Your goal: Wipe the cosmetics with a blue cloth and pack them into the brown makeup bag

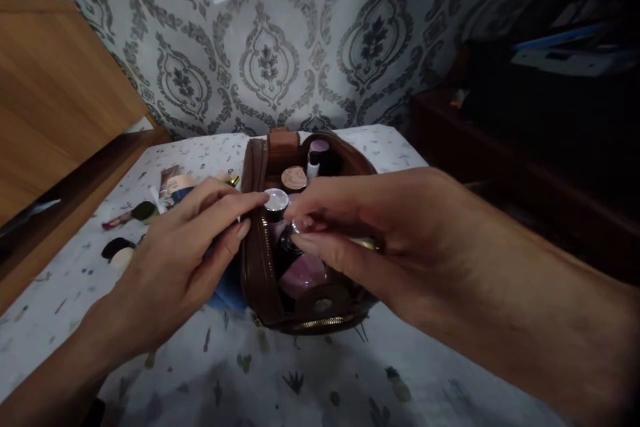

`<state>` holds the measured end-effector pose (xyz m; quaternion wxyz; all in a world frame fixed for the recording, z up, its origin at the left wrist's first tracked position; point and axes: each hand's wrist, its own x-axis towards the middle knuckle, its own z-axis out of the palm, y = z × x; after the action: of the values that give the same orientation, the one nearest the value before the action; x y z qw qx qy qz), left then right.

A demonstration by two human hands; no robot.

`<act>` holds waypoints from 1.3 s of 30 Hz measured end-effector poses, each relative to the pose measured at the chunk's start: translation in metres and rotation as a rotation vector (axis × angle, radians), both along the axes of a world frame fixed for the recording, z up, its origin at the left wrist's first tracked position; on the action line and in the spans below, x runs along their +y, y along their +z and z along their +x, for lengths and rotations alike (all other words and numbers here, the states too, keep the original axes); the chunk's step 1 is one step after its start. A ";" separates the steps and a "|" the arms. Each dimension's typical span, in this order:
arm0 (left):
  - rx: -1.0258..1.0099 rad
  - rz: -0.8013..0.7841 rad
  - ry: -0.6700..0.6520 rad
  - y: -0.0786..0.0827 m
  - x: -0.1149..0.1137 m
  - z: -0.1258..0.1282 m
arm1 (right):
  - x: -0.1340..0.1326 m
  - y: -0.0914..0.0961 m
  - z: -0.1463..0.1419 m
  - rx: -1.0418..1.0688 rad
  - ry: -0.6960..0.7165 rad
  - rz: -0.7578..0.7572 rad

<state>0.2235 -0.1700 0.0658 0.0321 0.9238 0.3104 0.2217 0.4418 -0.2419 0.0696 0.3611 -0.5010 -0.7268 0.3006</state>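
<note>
A brown zip-up cosmetic bag stands unzipped on the cloth, packed with bottles and jars. My left hand lies over its left rim, thumb by the zip. The index fingertip, stretched out, touches a round silver lid. Inside the bag, my right hand pinches a small item with a shiny cap between thumb and fingers; its lower part is hidden. Around it sit a pinkish bottle, a compact with a rose-gold top and a white tube with a black cap.
Left of the bag lie cosmetics, including a dark green round item and a black one, partly behind my left hand. Blue fabric shows beside the bag. A wooden cabinet stands left, dark furniture right, a patterned wall behind.
</note>
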 end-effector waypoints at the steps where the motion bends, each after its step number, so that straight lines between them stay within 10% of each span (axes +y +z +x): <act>1: -0.009 -0.003 0.005 -0.001 0.000 0.000 | 0.002 0.000 -0.002 -0.011 -0.008 -0.012; 23: -0.122 -0.025 -0.039 -0.009 -0.001 -0.009 | 0.025 0.005 -0.025 -0.256 -0.022 -0.020; 39: -0.230 -0.119 0.079 -0.047 -0.003 -0.045 | -0.023 0.003 -0.018 -0.108 0.045 0.074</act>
<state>0.1785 -0.1727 0.0188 0.1137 0.8757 0.3536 0.3086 0.4242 -0.2647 0.0730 0.3328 -0.4864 -0.7668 0.2544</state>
